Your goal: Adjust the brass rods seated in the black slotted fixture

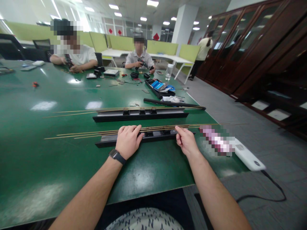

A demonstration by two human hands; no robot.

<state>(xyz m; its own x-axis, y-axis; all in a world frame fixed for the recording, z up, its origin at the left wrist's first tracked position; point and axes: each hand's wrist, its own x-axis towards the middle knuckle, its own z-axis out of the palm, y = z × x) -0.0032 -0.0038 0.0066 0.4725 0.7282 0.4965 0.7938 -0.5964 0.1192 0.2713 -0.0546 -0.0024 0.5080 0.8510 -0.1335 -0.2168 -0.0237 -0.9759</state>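
Observation:
My left hand [129, 141], with a dark watch on its wrist, lies over a long black rail [158, 138]. Its fingers bend over the far side and its thumb rests on the near side. Several thin golden rods [155, 128] run lengthwise along the rail and stick out past both ends. My right hand [186, 140] is near the rail's right end, index finger stretched to the rods and the other fingers curled in. Just beyond lies a second black rail [141, 117], with black pieces in its channel and more golden rods [115, 110] along it.
A black tube [175, 104], white gloves [173, 99] and an open black case [153, 86] lie further back. At right are a blurred pink item [213, 137] and a white device [249, 155] with a cable. Two people sit across the green table [72, 172]; another stands by the cabinets.

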